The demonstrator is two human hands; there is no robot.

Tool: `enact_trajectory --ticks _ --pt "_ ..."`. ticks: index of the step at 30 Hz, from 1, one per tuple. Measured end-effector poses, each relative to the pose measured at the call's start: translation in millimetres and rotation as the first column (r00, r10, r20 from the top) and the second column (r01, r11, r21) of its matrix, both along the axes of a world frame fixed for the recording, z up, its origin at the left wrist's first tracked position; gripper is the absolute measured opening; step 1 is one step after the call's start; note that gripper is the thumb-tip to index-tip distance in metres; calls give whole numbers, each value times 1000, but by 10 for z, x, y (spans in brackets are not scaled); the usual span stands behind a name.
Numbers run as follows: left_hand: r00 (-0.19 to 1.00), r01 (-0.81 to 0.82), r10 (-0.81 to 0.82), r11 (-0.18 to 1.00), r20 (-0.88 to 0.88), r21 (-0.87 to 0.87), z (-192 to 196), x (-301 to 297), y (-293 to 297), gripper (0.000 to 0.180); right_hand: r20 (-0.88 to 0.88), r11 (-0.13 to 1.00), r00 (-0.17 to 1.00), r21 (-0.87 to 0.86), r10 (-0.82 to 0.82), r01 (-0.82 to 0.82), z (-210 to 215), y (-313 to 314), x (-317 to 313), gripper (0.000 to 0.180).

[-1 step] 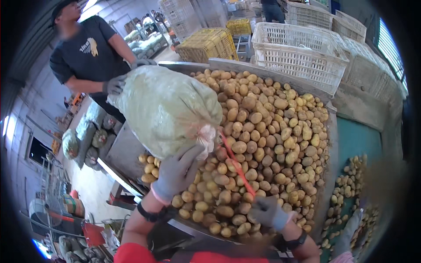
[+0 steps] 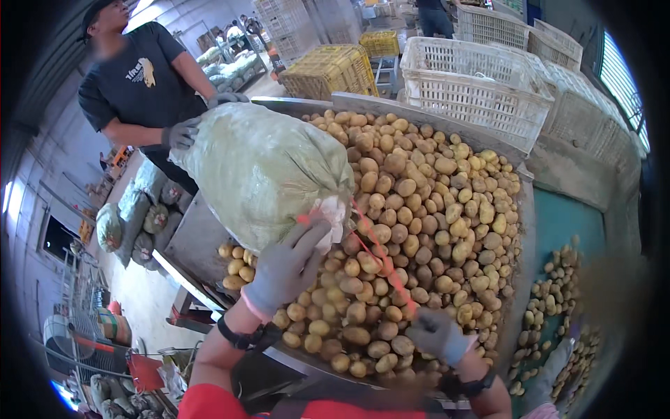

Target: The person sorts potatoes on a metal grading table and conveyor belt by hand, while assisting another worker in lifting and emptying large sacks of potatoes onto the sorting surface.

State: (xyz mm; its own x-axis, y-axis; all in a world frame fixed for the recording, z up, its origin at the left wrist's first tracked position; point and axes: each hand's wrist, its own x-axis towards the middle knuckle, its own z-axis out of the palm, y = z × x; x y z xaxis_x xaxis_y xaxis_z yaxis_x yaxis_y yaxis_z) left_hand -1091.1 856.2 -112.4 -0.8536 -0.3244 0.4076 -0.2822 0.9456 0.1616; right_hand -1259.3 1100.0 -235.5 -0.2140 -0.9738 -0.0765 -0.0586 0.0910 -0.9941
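A bulging pale green woven sack lies over the heap of potatoes, its gathered whitish mouth toward me. My left hand, in a grey glove, is closed at that mouth, fingers lying along the gathered cloth. From the mouth a red string runs down to the right, pulled out over the potatoes. My gloved right hand grips its lower end in closed fingers. Across from me, a person's gloved hands hold the sack's far end.
A metal-edged bin surrounds the potatoes. White plastic crates and yellow crates stand behind it. To the right runs a green belt with potatoes and another gloved hand. Full sacks lie on the floor at left.
The red string has shifted and now shows as two strands near the sack's mouth, with a bit of red by my left fingers. My right hand has moved slightly right.
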Motion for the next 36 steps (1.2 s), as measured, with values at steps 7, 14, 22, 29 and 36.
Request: enact_trajectory --ticks 7,14,22,29,36 --pt "939 -112 197 950 283 -290 -304 -106 -49 50 65 897 895 10 -442 442 79 -248 -467 11" --pt "827 -25 147 974 542 -226 -759 86 -45 28 271 805 815 -179 -512 565 -127 -292 -195 30" --pt "938 211 -254 958 237 192 -581 1211 291 15 -615 911 675 -327 -408 253 -183 -754 495 80" --pt "993 -113 119 926 5 360 -552 1887 562 32 -926 986 361 -149 -113 -74 -485 -1188 733 57" --pt "828 -277 507 742 -239 611 -666 2349 823 37 -696 917 634 -89 -336 388 -348 -311 -329 20"
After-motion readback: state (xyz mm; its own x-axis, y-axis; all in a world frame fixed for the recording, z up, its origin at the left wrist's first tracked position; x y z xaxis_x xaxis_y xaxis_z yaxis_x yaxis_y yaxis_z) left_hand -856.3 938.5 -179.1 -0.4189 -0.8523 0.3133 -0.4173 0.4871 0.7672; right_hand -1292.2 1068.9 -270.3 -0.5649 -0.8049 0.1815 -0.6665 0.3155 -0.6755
